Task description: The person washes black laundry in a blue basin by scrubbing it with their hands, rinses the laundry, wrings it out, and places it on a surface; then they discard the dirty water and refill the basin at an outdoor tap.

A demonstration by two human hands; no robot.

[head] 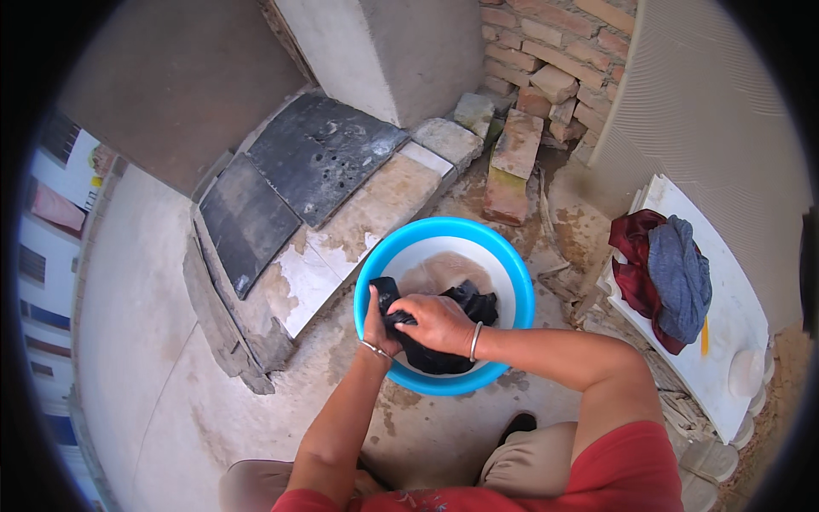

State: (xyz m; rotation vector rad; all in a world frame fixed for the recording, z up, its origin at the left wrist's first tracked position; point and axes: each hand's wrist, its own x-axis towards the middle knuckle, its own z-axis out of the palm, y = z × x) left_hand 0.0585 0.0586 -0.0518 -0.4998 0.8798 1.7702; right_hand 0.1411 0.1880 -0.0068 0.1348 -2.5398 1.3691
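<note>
A blue-rimmed basin point(524, 281) with a white inside stands on the concrete ground before me. Shallow murky water point(441, 269) covers part of its bottom. In it lies a black wet cloth point(441, 360), bunched up, with one end raised near the left rim. My left hand point(379, 323) supports that raised end from the left, thumb pointing up along it. From the right, my right hand point(438, 322) grips a fold of the same cloth between curled fingers and thumb. Part of the cloth is hidden under my right hand.
To the right, a dark red cloth point(633, 269) and a grey-blue cloth point(679, 281) lie on a white slab point(723, 371). Loose bricks point(512, 160) lie beyond the basin. A raised ledge with dark tiles point(326, 153) borders its left side.
</note>
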